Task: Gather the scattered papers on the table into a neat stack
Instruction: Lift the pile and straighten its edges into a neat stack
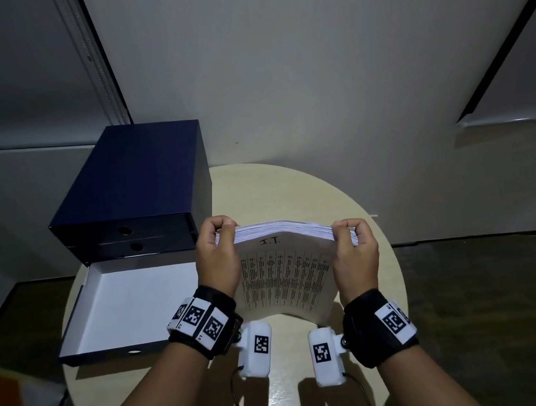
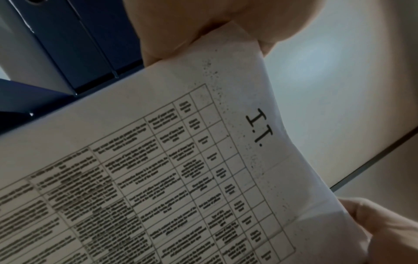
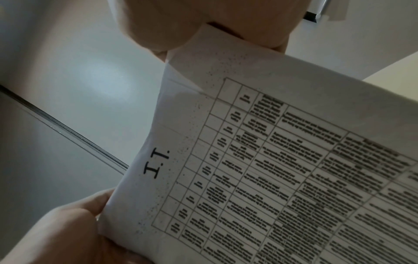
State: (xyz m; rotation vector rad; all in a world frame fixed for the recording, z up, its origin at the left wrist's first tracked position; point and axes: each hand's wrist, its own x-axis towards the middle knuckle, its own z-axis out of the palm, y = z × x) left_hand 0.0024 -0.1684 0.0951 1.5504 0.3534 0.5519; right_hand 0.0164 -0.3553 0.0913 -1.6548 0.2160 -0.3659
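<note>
A thick stack of printed papers (image 1: 285,271) stands on edge, tilted toward me, its lower edge at the round beige table (image 1: 291,183). The top sheet carries a table of text and the handwritten letters "I.T." (image 2: 260,126) (image 3: 157,162). My left hand (image 1: 215,253) grips the stack's upper left corner, fingers curled over the top edge. My right hand (image 1: 355,249) grips the upper right corner the same way. The stack bows slightly between the two hands. In the wrist views the thumbs (image 2: 192,26) (image 3: 162,26) press on the sheet's corners.
A dark blue drawer box (image 1: 130,192) stands at the table's back left. Its bottom drawer (image 1: 131,307), white inside, is pulled out beside my left wrist. Cables trail from the wrist cameras over the table's near part. A wall is behind.
</note>
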